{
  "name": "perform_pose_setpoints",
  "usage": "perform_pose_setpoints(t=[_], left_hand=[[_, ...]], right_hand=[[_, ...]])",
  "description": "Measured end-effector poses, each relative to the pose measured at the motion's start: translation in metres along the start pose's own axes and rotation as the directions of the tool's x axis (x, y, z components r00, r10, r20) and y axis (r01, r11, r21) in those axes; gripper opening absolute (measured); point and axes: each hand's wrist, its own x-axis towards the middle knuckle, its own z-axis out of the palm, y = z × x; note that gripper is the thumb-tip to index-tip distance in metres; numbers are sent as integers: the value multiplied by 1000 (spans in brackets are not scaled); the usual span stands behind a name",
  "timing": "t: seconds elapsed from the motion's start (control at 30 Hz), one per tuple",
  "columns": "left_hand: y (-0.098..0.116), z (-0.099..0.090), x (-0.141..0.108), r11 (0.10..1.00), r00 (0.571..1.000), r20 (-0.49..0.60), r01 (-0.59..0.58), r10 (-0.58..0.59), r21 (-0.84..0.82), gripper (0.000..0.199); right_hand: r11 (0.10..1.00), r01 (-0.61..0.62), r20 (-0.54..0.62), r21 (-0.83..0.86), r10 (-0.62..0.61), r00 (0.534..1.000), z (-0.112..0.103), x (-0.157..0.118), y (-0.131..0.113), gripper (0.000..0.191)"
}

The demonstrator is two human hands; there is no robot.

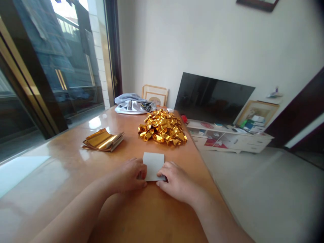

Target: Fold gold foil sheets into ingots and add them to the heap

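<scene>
Left hand (128,175), right hand (177,180) on one white paper square (153,165).

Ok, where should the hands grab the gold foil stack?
Likely the right end of the gold foil stack, coming from the person's side with the left hand: the sheets curl up there, giving an edge to pinch, while the rest lies flat on the glossy table.
</scene>
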Motion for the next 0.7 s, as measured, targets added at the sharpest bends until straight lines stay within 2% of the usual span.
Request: perform_pose_setpoints(t=[0.17, 0.4, 0.7], left_hand=[[-4, 6, 3, 1000, 999, -36, -4, 5, 17, 10], [3, 12, 8, 997, 994, -105, 13, -4, 81, 21], [-2, 9, 6, 997, 995, -60, 74, -74, -13, 22]], right_hand=[[1000, -13, 11, 15, 12, 1000, -5, 0, -1, 15], [999, -29, -3, 30, 29, 1000, -10, 3, 2, 8], [998, -18, 38, 59, 16, 999, -7, 6, 15, 19]])
